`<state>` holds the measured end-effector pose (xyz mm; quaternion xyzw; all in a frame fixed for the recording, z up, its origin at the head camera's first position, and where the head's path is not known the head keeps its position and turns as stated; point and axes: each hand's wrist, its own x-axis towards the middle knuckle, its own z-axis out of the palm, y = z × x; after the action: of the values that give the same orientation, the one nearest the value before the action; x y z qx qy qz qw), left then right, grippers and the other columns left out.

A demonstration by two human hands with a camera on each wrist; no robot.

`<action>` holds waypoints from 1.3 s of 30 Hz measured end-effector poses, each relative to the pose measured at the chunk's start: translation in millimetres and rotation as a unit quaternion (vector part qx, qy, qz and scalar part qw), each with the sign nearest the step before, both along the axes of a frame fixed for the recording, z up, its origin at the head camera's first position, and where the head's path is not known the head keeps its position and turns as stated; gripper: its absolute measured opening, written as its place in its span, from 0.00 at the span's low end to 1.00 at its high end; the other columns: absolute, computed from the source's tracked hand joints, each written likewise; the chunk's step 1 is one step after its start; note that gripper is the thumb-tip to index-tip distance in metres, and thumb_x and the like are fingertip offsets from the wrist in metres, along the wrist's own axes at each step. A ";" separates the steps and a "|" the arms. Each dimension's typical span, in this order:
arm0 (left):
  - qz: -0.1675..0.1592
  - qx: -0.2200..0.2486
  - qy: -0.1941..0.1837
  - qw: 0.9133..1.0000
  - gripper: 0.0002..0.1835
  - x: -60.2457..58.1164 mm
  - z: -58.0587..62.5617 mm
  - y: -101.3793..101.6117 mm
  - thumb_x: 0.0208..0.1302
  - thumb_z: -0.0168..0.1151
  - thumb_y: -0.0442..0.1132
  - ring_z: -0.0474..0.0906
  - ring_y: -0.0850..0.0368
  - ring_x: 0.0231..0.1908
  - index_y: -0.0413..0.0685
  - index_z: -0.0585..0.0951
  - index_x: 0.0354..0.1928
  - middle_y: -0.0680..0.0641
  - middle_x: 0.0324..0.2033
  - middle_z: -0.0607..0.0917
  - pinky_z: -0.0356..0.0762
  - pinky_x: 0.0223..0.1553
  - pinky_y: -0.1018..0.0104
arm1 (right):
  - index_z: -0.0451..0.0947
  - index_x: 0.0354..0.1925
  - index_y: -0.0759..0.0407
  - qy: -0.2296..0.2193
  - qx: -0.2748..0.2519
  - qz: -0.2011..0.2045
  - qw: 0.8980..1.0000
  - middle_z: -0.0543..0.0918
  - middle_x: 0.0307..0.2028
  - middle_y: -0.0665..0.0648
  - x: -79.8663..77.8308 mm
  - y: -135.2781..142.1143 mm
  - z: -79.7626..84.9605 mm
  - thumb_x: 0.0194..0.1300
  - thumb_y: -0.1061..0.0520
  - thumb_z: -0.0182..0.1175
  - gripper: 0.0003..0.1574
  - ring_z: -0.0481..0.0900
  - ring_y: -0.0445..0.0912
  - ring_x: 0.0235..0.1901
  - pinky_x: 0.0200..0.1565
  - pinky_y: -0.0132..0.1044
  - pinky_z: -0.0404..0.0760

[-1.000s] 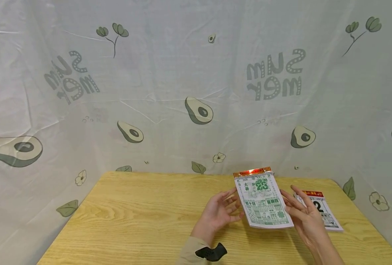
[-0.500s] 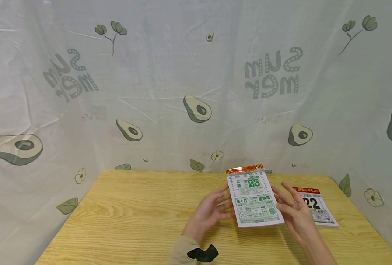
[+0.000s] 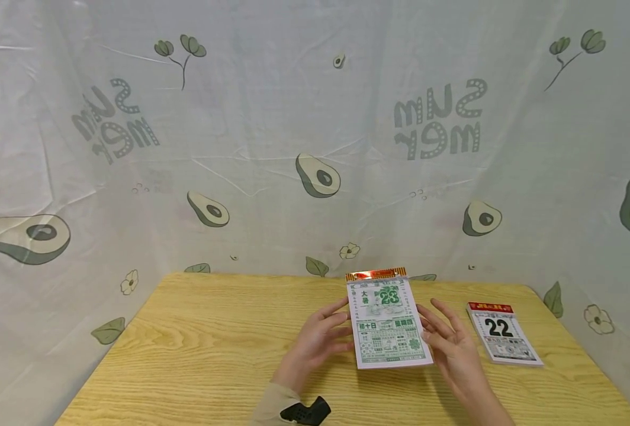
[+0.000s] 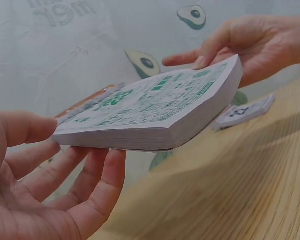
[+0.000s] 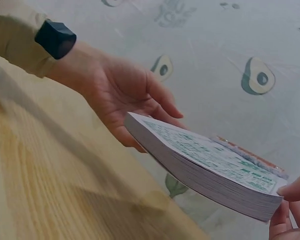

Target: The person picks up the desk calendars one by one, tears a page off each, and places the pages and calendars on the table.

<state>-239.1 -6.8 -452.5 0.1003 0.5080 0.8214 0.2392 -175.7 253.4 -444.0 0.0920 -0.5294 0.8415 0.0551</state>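
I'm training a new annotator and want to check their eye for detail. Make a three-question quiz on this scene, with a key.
1. What large number shows on the calendar pad held between the left hand and the right hand?
2. True or false: the pad marked 22 is in the right hand.
3. Fill in: the black device is worn on the person's ____ arm.

Key:
1. 23.
2. False; the pad marked 22 lies on the table.
3. Left.

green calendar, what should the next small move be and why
Probably lower the green calendar straight down onto the table: the left hand and right hand hold it raised by its sides, and the other calendar lies apart, rightward.
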 end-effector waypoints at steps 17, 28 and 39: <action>0.014 -0.023 0.030 0.999 0.27 -3.8 -9.9 -21.6 0.70 0.57 0.39 0.85 0.53 0.43 0.48 0.65 0.69 0.50 0.47 0.85 0.83 0.39 0.59 | 0.61 0.67 0.47 -0.051 0.054 -0.060 0.995 0.80 0.55 0.37 9.8 -32.3 -12.6 0.64 0.73 0.53 0.38 0.77 0.34 0.51 0.50 0.25 0.78; 0.005 0.018 0.021 1.000 0.23 -5.1 -14.9 -20.0 0.73 0.52 0.36 0.86 0.53 0.41 0.53 0.64 0.67 0.47 0.48 0.86 0.84 0.39 0.59 | 0.57 0.69 0.52 -0.048 0.061 -0.063 0.995 0.79 0.57 0.37 12.4 -37.9 -17.7 0.66 0.72 0.53 0.38 0.75 0.33 0.53 0.52 0.25 0.77; 0.012 0.020 0.021 0.999 0.23 -7.0 -14.9 -26.6 0.73 0.51 0.34 0.86 0.57 0.40 0.50 0.61 0.67 0.52 0.44 0.88 0.83 0.39 0.61 | 0.52 0.72 0.55 -0.109 0.103 -0.056 0.987 0.79 0.53 0.34 7.5 -42.6 -6.8 0.64 0.70 0.56 0.43 0.75 0.33 0.53 0.52 0.26 0.77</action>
<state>-246.1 -33.5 -467.3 0.1163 0.4973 0.8321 0.2162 -168.2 210.8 -450.8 -0.0253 -0.6202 0.7833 0.0346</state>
